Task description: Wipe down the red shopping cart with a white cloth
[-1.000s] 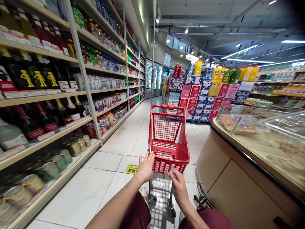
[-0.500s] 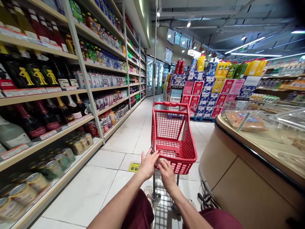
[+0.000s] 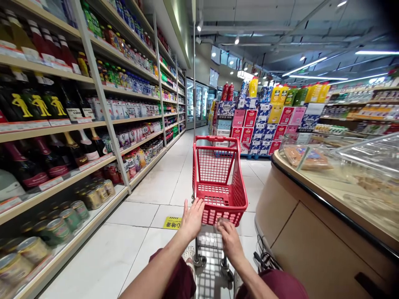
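Note:
A red plastic shopping cart basket (image 3: pixel 220 199) stands in front of me on a metal frame, with nothing lying in it. My left hand (image 3: pixel 191 218) is open, its fingers stretched out against the near left corner of the basket. Close to the basket's near wall, my right hand (image 3: pixel 229 236) has its fingers curled together. Their tips are blurred, and whatever they may hold is hidden. Between my knees the cart's lower wire rack (image 3: pixel 212 241) shows, with small wheels (image 3: pixel 199 261) near my shoes.
Shelves (image 3: pixel 102 122) of bottles and cans line the left side. A curved counter (image 3: pixel 289 195) with packaged food stands close on the right, cables (image 3: pixel 264 257) at its foot. Stacked drink boxes (image 3: pixel 249 128) stand ahead. A yellow sticker (image 3: pixel 171 223) marks the tiled floor.
My right hand has moved right and down, away from my left hand. My left hand stays at the basket's corner, fingers flatter. The whole view has shifted, so the cart appears further left.

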Available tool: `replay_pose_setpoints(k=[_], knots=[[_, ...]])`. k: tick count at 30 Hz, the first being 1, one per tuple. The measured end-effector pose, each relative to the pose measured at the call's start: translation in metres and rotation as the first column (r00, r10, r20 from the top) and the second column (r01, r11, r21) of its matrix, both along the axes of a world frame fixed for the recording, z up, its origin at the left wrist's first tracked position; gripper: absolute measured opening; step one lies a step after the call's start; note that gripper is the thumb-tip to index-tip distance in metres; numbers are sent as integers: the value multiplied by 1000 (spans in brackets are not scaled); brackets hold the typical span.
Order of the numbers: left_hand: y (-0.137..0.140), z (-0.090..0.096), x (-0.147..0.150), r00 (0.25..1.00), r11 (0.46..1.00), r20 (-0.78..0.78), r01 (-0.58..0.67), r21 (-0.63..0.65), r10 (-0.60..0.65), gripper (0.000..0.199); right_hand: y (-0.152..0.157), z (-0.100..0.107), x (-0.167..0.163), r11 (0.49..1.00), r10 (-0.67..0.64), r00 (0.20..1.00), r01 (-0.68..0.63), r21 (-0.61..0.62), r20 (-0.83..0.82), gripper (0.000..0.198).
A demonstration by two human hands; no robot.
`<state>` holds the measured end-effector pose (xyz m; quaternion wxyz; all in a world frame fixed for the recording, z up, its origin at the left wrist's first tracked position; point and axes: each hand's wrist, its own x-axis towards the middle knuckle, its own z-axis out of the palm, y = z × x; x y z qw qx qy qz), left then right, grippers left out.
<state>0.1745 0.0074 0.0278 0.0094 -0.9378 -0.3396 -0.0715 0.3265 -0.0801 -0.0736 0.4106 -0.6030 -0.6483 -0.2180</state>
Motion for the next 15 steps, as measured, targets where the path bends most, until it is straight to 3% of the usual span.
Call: replay_pose_setpoints(k=[4,9,13,15], knots=[[1,-1,2,1000,1000,7,-25,-12,26,64,-5,2,21,992,-50,997,57,112,-63,37],[-1,-1,1,998,998,46,-46,-41,48,63,-18,-8,37,997,-31,998,27,-75,-49,39],[-2,-1,-3,996,997,62,-67,-41,69,65,-19,4,40,996,-61,994,66,56,-90,32],[-1,0,-5,996,996,60,-70,-46,73,66,-19,6,37,996,-67,992,73,57,-104,31]])
